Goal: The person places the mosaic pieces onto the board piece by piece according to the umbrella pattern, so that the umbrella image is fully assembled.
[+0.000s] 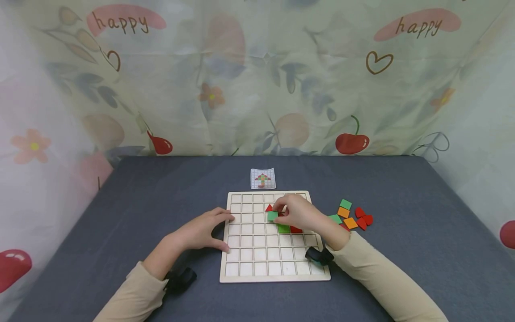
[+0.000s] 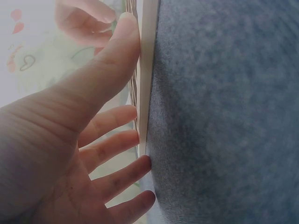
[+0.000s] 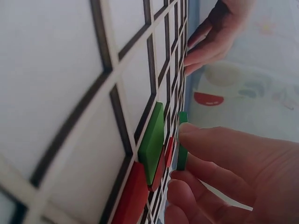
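Note:
A pale wooden grid board lies on the dark cloth. My right hand pinches a green square tile between thumb and fingers, close over the board's upper middle. Below it in the head view, another green square tile sits in a cell, with a red tile to its right. A small red triangle tile shows near my right fingertips; the right hand partly covers further red. My left hand, fingers spread, touches the board's left edge, with its thumb at the rim.
Right of the board lie loose tiles: green ones, orange ones and several red rounded ones, some behind the right forearm. A small printed card with a coloured grid pattern lies beyond the board. A patterned curtain hangs behind the table.

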`<action>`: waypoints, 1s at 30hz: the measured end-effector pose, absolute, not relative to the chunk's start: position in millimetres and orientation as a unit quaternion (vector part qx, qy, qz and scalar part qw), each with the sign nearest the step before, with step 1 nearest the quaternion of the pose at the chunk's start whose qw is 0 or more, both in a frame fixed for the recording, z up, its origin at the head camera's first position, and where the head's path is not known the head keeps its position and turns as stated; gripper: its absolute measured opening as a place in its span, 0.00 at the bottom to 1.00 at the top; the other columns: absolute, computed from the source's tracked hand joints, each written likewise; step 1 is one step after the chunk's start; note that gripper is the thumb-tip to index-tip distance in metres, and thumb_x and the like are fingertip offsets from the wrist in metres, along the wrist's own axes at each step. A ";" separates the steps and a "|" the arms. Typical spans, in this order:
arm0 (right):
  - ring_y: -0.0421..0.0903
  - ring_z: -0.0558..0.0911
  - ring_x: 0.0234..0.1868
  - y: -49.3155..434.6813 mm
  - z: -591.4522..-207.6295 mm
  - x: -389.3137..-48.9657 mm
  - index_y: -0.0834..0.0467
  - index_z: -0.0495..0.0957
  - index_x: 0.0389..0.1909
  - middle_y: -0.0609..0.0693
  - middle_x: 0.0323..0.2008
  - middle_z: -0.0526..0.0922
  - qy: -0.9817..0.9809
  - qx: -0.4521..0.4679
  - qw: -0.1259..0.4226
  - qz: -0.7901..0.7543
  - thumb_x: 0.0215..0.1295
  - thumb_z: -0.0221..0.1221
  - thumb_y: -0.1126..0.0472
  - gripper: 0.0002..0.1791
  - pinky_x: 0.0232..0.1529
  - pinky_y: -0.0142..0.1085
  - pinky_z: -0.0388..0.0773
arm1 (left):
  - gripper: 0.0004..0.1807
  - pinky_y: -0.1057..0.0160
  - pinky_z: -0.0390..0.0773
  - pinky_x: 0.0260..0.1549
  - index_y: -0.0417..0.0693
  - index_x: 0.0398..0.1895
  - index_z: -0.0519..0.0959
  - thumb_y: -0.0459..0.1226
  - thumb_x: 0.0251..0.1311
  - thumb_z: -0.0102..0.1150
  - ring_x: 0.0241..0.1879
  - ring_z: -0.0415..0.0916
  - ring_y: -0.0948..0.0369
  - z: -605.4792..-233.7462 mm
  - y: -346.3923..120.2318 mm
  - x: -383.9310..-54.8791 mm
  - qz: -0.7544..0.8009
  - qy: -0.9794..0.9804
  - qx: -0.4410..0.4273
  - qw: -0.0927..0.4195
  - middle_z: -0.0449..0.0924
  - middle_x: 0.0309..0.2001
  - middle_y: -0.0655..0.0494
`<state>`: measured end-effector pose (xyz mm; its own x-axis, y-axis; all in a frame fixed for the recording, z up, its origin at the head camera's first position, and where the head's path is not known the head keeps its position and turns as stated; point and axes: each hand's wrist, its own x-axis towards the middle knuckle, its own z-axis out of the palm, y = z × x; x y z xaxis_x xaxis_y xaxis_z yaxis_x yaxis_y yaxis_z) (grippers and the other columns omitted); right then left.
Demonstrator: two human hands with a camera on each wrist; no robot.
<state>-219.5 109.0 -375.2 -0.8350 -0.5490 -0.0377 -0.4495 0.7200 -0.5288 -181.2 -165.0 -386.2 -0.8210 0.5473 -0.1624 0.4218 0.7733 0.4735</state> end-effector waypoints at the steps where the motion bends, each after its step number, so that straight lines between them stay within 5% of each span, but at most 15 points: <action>1: 0.39 0.72 0.28 108.1 -375.1 -219.6 0.57 0.82 0.37 0.48 0.32 0.83 0.924 -0.269 0.097 -0.255 0.53 0.67 0.60 0.11 0.33 0.29 0.71 | 0.43 0.49 0.67 0.60 0.43 0.62 0.68 0.53 0.43 0.71 0.63 0.65 0.51 -386.2 -165.0 -181.1 0.214 0.930 0.260 0.148 0.65 0.63 0.47; 30: 0.41 0.77 0.32 108.1 -373.6 -222.7 0.55 0.82 0.40 0.48 0.36 0.82 0.930 -0.243 0.107 -0.255 0.53 0.67 0.59 0.12 0.35 0.32 0.75 | 0.44 0.49 0.67 0.60 0.43 0.62 0.68 0.53 0.42 0.71 0.62 0.65 0.50 -386.7 -165.1 -181.7 0.214 0.930 0.262 0.144 0.65 0.63 0.46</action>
<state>-222.7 108.1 -373.6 -0.8593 -0.5059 -0.0755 -0.3966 0.7522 -0.5263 -181.7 -165.1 -386.7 -0.8206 0.5498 -0.1561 0.4262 0.7706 0.4739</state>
